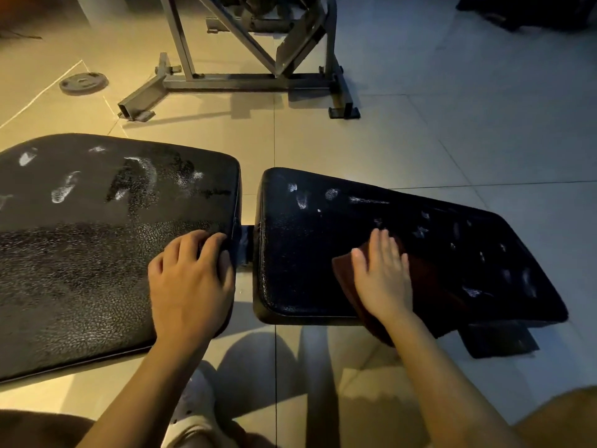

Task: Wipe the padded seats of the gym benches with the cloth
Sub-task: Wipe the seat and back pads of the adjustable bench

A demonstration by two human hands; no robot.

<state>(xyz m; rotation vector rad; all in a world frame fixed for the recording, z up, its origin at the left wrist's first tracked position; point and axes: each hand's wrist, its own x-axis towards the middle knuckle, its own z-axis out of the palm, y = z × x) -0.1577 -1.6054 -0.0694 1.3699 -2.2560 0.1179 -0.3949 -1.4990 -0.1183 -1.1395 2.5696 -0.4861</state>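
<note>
- My left hand curls over the near corner of the left pad, so my fingertips drop out of sight over its edge.
- That pad runs off the picture's left side.
- My right hand covers the middle of the cloth; the cloth's near end hangs behind my forearm.
- The bench frame under the right pad is mostly hidden; only a dark foot shows.
- The rack beyond is cut off at the top.
- A dark shape in the far right corner is too dim to identify.
- My shoe is partly hidden by my left forearm.
</note>
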